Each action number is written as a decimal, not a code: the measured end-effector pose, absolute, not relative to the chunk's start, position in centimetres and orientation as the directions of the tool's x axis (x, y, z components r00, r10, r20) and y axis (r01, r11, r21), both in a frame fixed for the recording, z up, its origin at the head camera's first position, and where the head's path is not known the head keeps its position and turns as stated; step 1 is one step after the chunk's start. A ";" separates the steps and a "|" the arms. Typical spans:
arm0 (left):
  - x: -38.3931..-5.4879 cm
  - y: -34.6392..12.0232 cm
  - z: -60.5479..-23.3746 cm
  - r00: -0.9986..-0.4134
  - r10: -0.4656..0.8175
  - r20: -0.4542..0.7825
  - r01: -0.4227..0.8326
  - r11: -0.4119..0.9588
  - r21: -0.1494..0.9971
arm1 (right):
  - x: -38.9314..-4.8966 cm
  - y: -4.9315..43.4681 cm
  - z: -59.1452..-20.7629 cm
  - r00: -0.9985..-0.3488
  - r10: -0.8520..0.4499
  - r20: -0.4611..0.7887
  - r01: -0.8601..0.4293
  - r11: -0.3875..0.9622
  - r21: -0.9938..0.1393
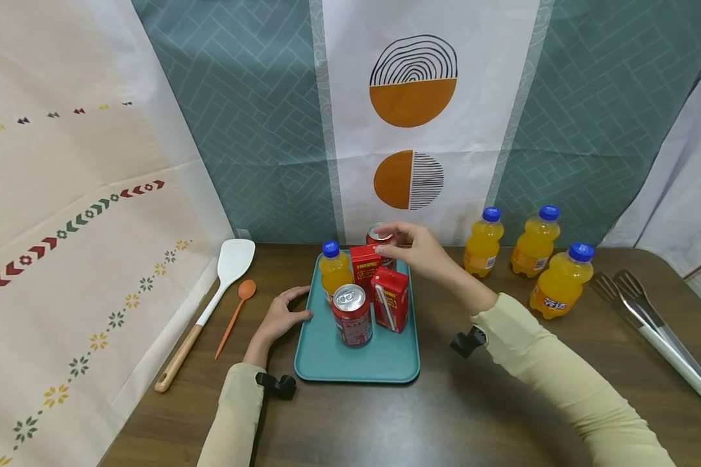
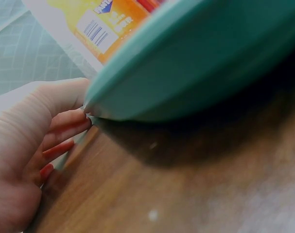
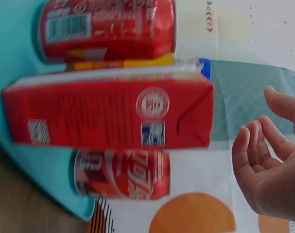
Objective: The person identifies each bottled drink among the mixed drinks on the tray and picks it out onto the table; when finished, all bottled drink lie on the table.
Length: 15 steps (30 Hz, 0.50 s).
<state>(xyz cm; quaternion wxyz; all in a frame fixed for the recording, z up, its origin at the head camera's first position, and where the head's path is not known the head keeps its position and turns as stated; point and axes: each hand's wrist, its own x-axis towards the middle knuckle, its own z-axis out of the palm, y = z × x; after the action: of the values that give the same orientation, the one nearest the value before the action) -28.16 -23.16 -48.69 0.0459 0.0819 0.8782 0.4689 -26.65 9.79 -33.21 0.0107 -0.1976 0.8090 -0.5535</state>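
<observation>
A teal tray [image 1: 333, 363] holds a front soda can [image 1: 353, 318], two red drink cartons, one in front [image 1: 391, 299] and one behind [image 1: 364, 264], an orange soda bottle [image 1: 335, 269] and a rear soda can [image 1: 388, 250]. My left hand [image 1: 280, 318] is at the tray's left edge; in the left wrist view its fingers [image 2: 64, 119] touch the rim. Over the back of the tray, my right hand [image 1: 417, 250] hovers near the rear can and rear carton. The right wrist view shows this hand [image 3: 273, 170] with thumb and fingers apart, holding nothing.
To the right stand three orange soda bottles [image 1: 483, 243], with metal tongs [image 1: 657, 331] beyond them. A white spatula [image 1: 210, 305] with a wooden handle and an orange spoon [image 1: 236, 314] lie left of the tray. Printed cloth [image 1: 257, 130] hangs behind the table.
</observation>
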 end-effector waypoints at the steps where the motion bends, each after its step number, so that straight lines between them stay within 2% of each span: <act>1: -28.2 -23.1 -48.7 -0.982 0.189 -0.003 0.103 0.546 0.831 | -26.6 9.5 -33.2 -0.923 -0.332 0.195 -0.299 0.300 -0.906; 15: -28.2 -23.3 -48.8 -0.981 0.193 -0.005 0.102 0.540 0.835 | -27.5 4.7 -33.9 -0.929 -0.345 0.135 -0.233 0.259 -0.937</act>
<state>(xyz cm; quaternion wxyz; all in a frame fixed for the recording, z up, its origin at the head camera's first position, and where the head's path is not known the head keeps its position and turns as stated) -28.24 -23.30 -48.76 0.0483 0.0842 0.8763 0.4719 -27.50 4.68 -33.91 0.0484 -0.1826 0.7921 -0.5805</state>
